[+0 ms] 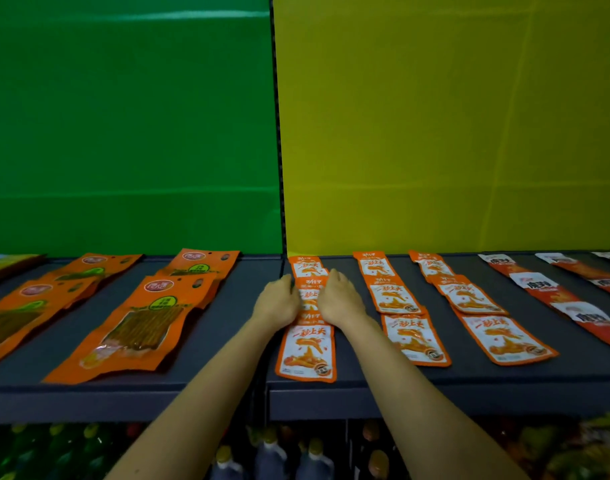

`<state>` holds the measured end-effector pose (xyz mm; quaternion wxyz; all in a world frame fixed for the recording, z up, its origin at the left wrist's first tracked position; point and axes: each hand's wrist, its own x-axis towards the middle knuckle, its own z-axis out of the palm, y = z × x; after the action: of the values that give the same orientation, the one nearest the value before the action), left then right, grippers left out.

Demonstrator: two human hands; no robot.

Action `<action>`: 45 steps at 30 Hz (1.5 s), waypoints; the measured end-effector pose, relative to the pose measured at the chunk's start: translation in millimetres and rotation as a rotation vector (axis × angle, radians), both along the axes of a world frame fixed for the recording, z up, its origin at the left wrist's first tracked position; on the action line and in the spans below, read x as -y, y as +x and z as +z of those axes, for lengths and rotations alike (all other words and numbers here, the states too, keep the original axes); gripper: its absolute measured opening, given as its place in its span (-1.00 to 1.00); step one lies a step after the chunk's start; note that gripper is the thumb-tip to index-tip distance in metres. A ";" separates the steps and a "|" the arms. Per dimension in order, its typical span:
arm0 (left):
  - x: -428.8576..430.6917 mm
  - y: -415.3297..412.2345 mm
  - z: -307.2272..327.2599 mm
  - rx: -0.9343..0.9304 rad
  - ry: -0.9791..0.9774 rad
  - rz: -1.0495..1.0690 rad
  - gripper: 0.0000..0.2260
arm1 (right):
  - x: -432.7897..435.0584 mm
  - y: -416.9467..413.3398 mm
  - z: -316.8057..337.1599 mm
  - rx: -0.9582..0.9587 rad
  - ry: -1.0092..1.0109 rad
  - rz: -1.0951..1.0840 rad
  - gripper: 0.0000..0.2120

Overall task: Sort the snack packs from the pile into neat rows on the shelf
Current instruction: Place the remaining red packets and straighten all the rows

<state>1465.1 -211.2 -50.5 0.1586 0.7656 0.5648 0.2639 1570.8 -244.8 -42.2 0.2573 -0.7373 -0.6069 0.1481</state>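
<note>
On the dark grey shelf, small orange-and-white snack packs lie in rows running front to back. My left hand and my right hand flank the middle pack of the leftmost small-pack row, fingers against its left and right edges. A front pack lies nearer me and a back pack by the wall. Two more rows of the same packs lie to the right.
Large orange packs lie in rows on the left half of the shelf. Red-and-white packs run along the right. Green and yellow panels stand behind. Bottles fill the shelf below the front lip.
</note>
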 end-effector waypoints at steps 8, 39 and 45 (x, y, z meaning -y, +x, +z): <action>-12.1 -2.1 -5.9 -0.051 0.005 -0.057 -0.72 | -5.9 -5.9 -5.9 0.080 0.053 -0.045 -0.59; 107.7 -45.9 3.9 -0.239 -0.051 -0.186 -0.20 | 138.9 61.4 -19.1 0.152 0.214 -0.114 -0.55; 102.6 -40.5 -5.7 -0.243 0.034 -0.122 -0.37 | 137.1 69.9 -18.7 0.123 0.218 -0.053 -0.56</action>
<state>1424.7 -313.8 -56.2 0.0918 0.8275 0.5277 0.1686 1640.7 -381.9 -60.8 0.3020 -0.7284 -0.6143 0.0292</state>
